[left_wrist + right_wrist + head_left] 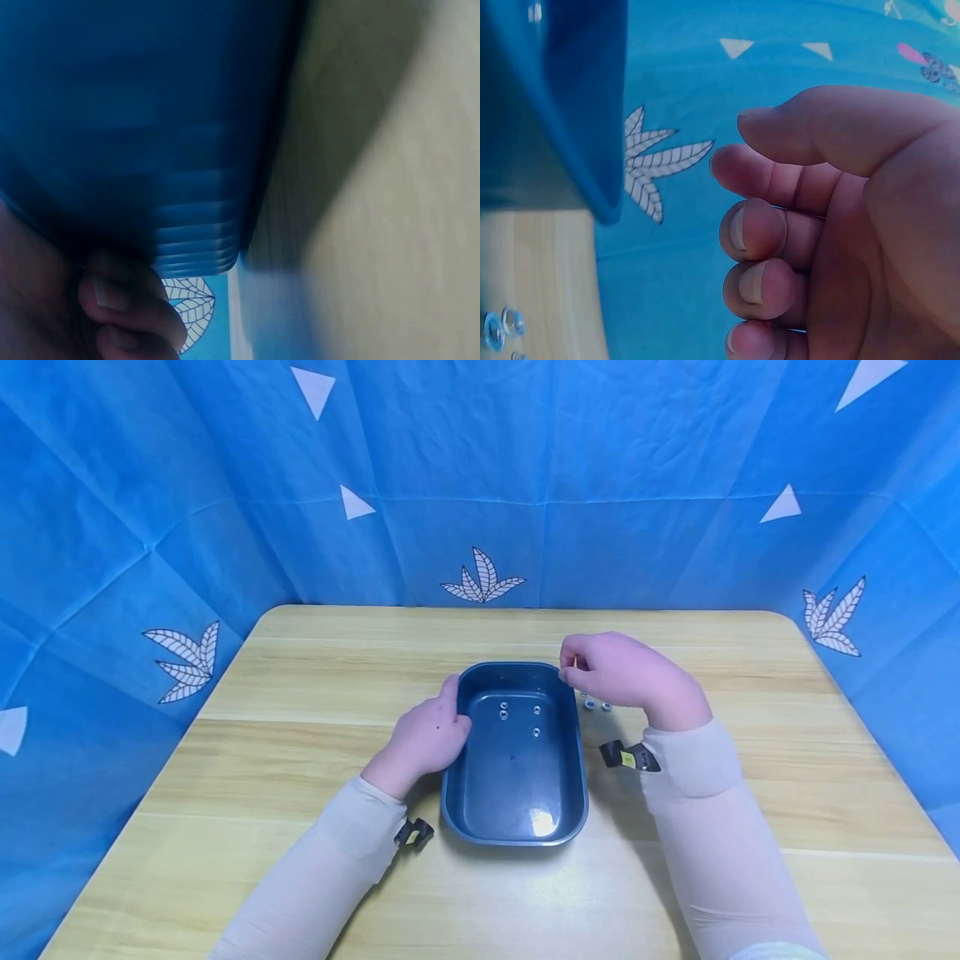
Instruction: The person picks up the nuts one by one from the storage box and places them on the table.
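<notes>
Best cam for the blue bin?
Head: it shows the blue bin from above, nearly the whole rim plus the floor, with four small metal nuts inside. Left wrist gives only a close, blurred stretch of outer wall; right wrist, just part of the bin at upper left, including a rim corner.

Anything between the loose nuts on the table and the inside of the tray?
Yes: the right wall of the tray. The nuts lie on the table just outside it, so they'd likely need lifting over. The right hand is at the tray's far right corner; no lid is visible.
</notes>
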A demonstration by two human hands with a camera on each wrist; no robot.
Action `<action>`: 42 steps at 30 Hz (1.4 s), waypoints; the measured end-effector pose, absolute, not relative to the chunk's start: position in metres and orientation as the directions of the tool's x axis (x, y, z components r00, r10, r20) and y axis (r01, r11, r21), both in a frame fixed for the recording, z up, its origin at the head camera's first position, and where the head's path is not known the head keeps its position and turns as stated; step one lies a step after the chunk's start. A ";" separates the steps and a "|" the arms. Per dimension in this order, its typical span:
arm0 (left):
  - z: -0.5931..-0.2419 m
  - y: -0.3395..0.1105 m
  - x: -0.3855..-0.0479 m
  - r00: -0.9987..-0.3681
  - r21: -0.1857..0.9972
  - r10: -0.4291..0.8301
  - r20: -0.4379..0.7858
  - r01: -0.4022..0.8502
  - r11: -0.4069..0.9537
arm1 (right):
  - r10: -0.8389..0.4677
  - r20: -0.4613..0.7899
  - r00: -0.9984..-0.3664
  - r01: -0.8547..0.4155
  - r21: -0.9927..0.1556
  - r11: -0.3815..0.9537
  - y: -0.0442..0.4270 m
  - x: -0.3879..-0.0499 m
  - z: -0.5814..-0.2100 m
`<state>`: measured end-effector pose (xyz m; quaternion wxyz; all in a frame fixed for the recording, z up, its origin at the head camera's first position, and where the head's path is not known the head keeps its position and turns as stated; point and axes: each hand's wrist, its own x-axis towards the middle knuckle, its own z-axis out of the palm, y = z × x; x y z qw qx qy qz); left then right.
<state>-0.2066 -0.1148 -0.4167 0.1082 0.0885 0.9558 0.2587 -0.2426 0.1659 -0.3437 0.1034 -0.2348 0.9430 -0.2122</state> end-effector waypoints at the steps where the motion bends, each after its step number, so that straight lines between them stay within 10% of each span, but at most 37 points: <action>1: -0.417 -0.115 -0.207 -0.961 0.513 0.224 -0.163 0.112 0.851 | -0.488 -0.096 -0.868 -0.399 -0.451 0.798 0.164 -0.241 -0.342; 42: -0.416 -0.114 -0.207 -0.956 0.531 0.231 -0.181 0.103 0.841 | -0.592 -0.022 -0.805 -0.539 -0.390 0.747 0.113 -0.217 -0.331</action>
